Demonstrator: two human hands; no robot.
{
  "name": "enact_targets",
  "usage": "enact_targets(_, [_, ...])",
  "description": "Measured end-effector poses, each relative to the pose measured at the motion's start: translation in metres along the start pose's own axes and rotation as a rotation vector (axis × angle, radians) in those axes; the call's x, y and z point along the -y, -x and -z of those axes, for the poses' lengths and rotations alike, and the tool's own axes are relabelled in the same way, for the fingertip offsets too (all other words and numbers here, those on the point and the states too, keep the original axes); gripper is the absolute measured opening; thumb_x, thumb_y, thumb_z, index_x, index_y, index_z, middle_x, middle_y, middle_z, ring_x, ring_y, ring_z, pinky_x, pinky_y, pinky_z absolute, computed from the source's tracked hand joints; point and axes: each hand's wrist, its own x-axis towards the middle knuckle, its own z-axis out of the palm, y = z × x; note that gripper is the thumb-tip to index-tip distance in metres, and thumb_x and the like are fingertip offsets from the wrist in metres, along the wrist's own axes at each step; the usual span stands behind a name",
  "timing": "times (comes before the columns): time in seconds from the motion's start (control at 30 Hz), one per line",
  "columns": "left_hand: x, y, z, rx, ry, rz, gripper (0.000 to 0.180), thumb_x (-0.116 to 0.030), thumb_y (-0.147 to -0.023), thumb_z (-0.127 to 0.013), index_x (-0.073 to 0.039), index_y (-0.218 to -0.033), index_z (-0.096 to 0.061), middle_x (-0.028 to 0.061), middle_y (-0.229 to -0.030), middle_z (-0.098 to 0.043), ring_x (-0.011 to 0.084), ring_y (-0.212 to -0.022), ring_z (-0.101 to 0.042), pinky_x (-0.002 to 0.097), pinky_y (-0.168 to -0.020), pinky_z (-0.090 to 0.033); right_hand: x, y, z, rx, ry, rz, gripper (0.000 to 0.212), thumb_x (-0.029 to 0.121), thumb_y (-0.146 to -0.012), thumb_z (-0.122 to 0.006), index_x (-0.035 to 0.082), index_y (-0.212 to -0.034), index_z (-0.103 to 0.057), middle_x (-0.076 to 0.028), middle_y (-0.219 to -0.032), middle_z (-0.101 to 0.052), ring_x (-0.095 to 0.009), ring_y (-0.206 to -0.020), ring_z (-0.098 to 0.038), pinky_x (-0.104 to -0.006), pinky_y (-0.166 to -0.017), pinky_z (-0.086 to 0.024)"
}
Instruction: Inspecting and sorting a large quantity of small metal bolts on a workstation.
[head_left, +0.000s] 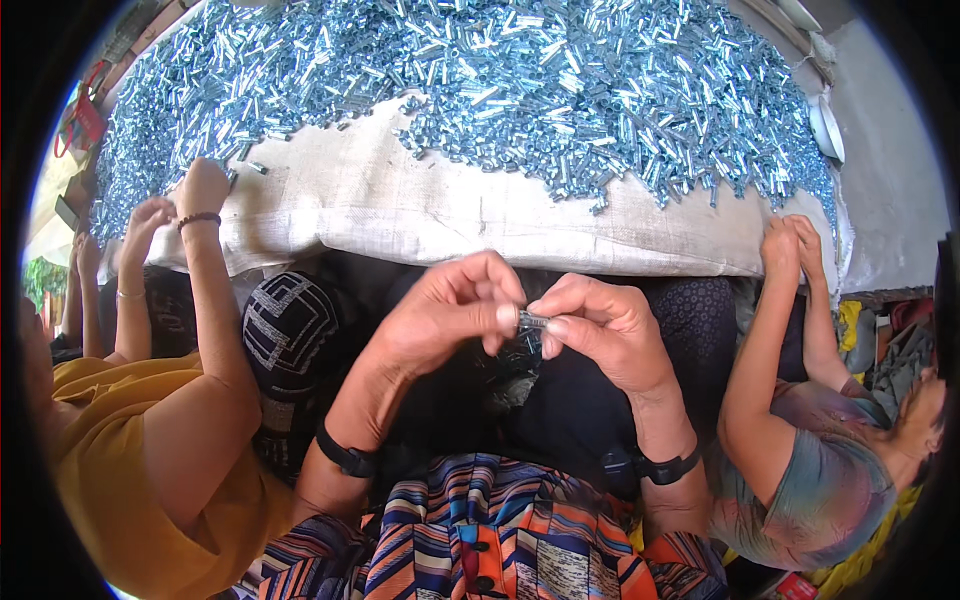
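Over my lap, both hands meet at a small slender silvery metal piece (532, 321). Thumb and fingers of my left hand (440, 312) pinch its left end. At its right end, the thumb and forefinger of my right hand (612, 328) are closed on it. The fingers hide part of the piece, so its exact kind does not show. Just below them, something shiny and partly see-through (515, 385) lies between my legs, too dim to make out. Past my hands, a heap of small shiny metal pieces (560, 90) covers most of the table.
Whitish woven cloth (420, 225) drapes over the table's near edge. On my left, a person in a mustard top (170, 440) has hands raised at the heap. A person in a multicoloured top (825, 480) works at the right corner. A dark patterned knee (292, 330) is close by on my left.
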Motion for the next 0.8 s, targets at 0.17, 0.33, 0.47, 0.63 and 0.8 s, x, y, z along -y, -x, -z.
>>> enact_targets(0.17, [-0.022, -0.043, 0.032, -0.377, -0.582, -0.260, 0.012, -0.013, -0.084, -0.064, -0.002, -0.086, -0.060, 0.0014, -0.072, -0.056, 0.0089, -0.066, -0.054, 0.0224, -0.058, -0.043, 0.000, -0.003, 0.017, 0.036, 0.131, -0.148, 0.015, 0.003, -0.084, -0.062, -0.002, -0.098, -0.064, -0.002, -0.078, -0.059, -0.006, -0.068, -0.055, -0.0192, -0.062, -0.045])
enact_targets(0.33, [-0.018, -0.085, 0.056, -0.662, -1.598, -0.474, 0.010, -0.011, -0.079, -0.062, -0.010, -0.089, -0.063, 0.0070, -0.081, -0.058, 0.0235, -0.072, -0.060, 0.0341, -0.065, -0.047, 0.010, -0.037, 0.043, -0.280, 0.483, -0.086, 0.014, 0.007, -0.082, -0.064, -0.001, -0.094, -0.063, 0.000, -0.075, -0.060, -0.006, -0.067, -0.053, -0.0221, -0.063, -0.045])
enact_targets(0.47, [-0.013, -0.094, 0.059, -0.691, -1.600, -0.415, 0.010, -0.012, -0.078, -0.062, -0.010, -0.088, -0.062, 0.0071, -0.083, -0.059, 0.0276, -0.076, -0.060, 0.0371, -0.068, -0.047, 0.013, -0.090, 0.079, -0.483, 0.809, 0.040, 0.015, 0.011, -0.080, -0.063, 0.000, -0.091, -0.061, -0.008, -0.072, -0.063, -0.013, -0.067, -0.059, -0.0287, -0.063, -0.047])
enact_targets(0.63, [-0.015, -0.100, 0.061, -0.672, -1.561, -0.398, 0.011, -0.012, -0.078, -0.061, -0.010, -0.088, -0.061, 0.0071, -0.083, -0.059, 0.0273, -0.075, -0.060, 0.0372, -0.067, -0.047, 0.021, -0.132, 0.102, -0.726, 1.397, 0.137, 0.018, 0.017, -0.078, -0.062, 0.002, -0.088, -0.059, -0.019, -0.082, -0.065, -0.037, -0.080, -0.063, -0.0460, -0.069, -0.048])
enact_targets(0.8, [-0.018, -0.094, 0.060, -0.683, -1.434, -0.435, 0.011, -0.011, -0.078, -0.058, -0.006, -0.088, -0.061, 0.0118, -0.085, -0.059, 0.0312, -0.076, -0.060, 0.0391, -0.068, -0.047, 0.005, -0.143, 0.114, -0.698, 1.566, 0.080, 0.014, 0.016, -0.079, -0.061, 0.003, -0.084, -0.059, -0.018, -0.085, -0.064, -0.039, -0.078, -0.062, -0.0478, -0.070, -0.047])
